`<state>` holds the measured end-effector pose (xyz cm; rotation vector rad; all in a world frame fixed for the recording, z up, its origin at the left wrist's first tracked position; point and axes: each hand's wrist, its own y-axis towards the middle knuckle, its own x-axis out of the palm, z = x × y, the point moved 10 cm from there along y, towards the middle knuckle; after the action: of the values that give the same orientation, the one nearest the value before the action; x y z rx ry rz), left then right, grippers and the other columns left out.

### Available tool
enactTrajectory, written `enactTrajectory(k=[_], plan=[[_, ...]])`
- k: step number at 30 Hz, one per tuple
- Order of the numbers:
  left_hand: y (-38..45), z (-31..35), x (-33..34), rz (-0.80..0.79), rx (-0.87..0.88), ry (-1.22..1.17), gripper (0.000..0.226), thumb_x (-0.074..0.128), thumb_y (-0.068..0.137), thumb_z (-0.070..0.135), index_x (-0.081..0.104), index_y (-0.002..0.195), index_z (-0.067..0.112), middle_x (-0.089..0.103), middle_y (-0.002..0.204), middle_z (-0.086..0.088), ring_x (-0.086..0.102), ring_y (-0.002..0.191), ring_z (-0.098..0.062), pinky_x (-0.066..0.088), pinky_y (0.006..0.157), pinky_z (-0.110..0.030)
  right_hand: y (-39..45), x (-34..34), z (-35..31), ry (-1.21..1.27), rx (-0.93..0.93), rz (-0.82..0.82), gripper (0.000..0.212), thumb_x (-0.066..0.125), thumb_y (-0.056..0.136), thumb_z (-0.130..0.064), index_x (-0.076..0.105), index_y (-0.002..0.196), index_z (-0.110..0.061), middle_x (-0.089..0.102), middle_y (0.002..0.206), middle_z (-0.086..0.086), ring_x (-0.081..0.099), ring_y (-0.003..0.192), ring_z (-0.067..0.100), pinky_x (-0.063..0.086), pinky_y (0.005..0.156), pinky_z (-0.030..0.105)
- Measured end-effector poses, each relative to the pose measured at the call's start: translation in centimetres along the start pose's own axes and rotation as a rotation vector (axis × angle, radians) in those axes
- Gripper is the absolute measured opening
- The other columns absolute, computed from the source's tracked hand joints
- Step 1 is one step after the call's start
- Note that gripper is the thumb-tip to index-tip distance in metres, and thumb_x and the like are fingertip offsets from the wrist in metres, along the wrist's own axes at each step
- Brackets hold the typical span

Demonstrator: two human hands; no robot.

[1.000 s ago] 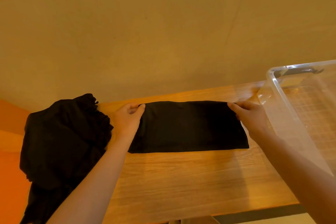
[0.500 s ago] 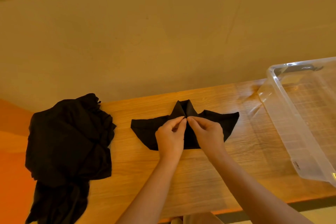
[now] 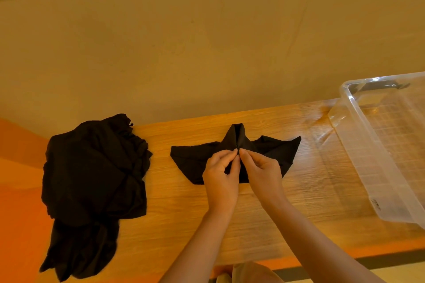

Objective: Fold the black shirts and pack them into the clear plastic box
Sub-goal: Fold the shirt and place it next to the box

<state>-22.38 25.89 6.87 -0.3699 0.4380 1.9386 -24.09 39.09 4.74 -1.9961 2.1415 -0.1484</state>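
Left hand (image 3: 220,174) and right hand (image 3: 262,170) pinch the black shirt (image 3: 190,158) at its centre; soft, limp fabric likely sags, so support both folded edges.

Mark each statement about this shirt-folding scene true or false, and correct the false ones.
1. Both hands pinch the shirt being folded at its middle. True: the left hand and the right hand meet there.
2. The clear plastic box already holds a folded shirt. False: no shirt lies in it.
3. A pile of black shirts lies left of the hands. True.
4. The box stands on the floor. False: it rests on the wooden table.
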Motion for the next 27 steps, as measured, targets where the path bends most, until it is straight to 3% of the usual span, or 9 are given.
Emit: enactTrajectory(k=[6, 11, 13, 16, 19, 21, 24, 27], plan=[[-0.4, 0.2, 0.4, 0.008, -0.005, 0.029, 0.02, 0.067, 0.088, 0.014, 0.072, 0.108, 0.014, 0.066, 0.103, 0.005, 0.062, 0.096, -0.007, 0.049, 0.084, -0.012, -0.2, 0.1, 0.1, 0.028, 0.007, -0.001, 0.02, 0.055, 0.097, -0.019, 0.07, 0.095, -0.032, 0.074, 0.084, -0.008, 0.07, 0.085, 0.016, 0.056, 0.076, 0.028], [-0.5, 0.9, 0.2, 0.049, 0.03, 0.004, 0.022, 0.063, 0.089, 0.023, 0.073, 0.105, 0.013, 0.067, 0.1, 0.003, 0.063, 0.093, -0.006, 0.048, 0.084, -0.01, -0.4, -0.1, -0.3, 0.048, -0.006, 0.028, 0.026, 0.054, 0.097, -0.021, 0.07, 0.086, -0.038, 0.074, 0.081, 0.0, 0.066, 0.085, 0.03, 0.054, 0.078, 0.044], [-0.6, 1.2, 0.0, 0.053, 0.04, -0.012, 0.039, 0.051, 0.088, 0.041, 0.073, 0.105, 0.013, 0.067, 0.1, 0.004, 0.063, 0.093, -0.006, 0.049, 0.083, -0.011, -0.5, -0.1, -0.3, 0.059, -0.006, 0.035, 0.029, 0.054, 0.097, -0.021, 0.071, 0.083, -0.039, 0.073, 0.081, 0.006, 0.065, 0.085, 0.035, 0.052, 0.078, 0.05], [-0.8, 1.1, 0.1, 0.046, 0.058, 0.004, 0.049, 0.043, 0.088, 0.046, 0.072, 0.107, 0.012, 0.066, 0.103, 0.004, 0.062, 0.095, -0.005, 0.049, 0.083, -0.01, -0.4, 0.1, 0.3, 0.066, 0.0, 0.004, 0.028, 0.051, 0.099, -0.025, 0.075, 0.084, -0.028, 0.069, 0.078, 0.016, 0.063, 0.082, 0.042, 0.051, 0.073, 0.055], [-1.0, 0.9, 0.8, -0.011, 0.09, 0.066, 0.046, 0.044, 0.09, 0.043, 0.071, 0.111, 0.011, 0.063, 0.108, 0.004, 0.058, 0.099, -0.003, 0.045, 0.085, -0.007, -0.4, 0.4, 0.7, 0.07, 0.01, -0.056, 0.023, 0.052, 0.098, -0.026, 0.075, 0.097, -0.019, 0.073, 0.083, 0.008, 0.07, 0.082, 0.023, 0.056, 0.069, 0.039], [-1.2, 0.4, 1.4, -0.073, 0.086, 0.054, 0.03, 0.055, 0.093, 0.029, 0.07, 0.113, 0.013, 0.061, 0.11, 0.007, 0.057, 0.102, -0.001, 0.045, 0.087, -0.007, -0.1, 0.0, 1.5, 0.111, 0.069, -0.067, 0.021, 0.057, 0.095, -0.025, 0.074, 0.101, -0.015, 0.075, 0.085, 0.0, 0.07, 0.085, 0.011, 0.053, 0.071, 0.026], [-0.8, -0.9, 1.8, -0.211, -0.038, -0.099, 0.024, 0.059, 0.092, 0.007, 0.07, 0.11, 0.018, 0.058, 0.109, 0.016, 0.055, 0.105, 0.006, 0.045, 0.084, -0.008, 0.5, -1.2, 2.6, 0.145, 0.146, -0.049, 0.015, 0.06, 0.093, -0.02, 0.074, 0.096, -0.018, 0.075, 0.087, -0.003, 0.07, 0.089, 0.008, 0.054, 0.075, 0.021], [3.0, -1.6, 2.1, -0.282, -0.167, -0.013, 0.02, 0.056, 0.094, 0.015, 0.07, 0.107, 0.022, 0.062, 0.11, 0.013, 0.056, 0.097, 0.004, 0.043, 0.075, -0.009, 0.4, -2.2, 1.6, -0.019, 0.026, -0.046, 0.014, 0.059, 0.093, -0.02, 0.071, 0.099, -0.024, 0.074, 0.083, -0.009, 0.068, 0.084, 0.001, 0.053, 0.072, 0.015]])
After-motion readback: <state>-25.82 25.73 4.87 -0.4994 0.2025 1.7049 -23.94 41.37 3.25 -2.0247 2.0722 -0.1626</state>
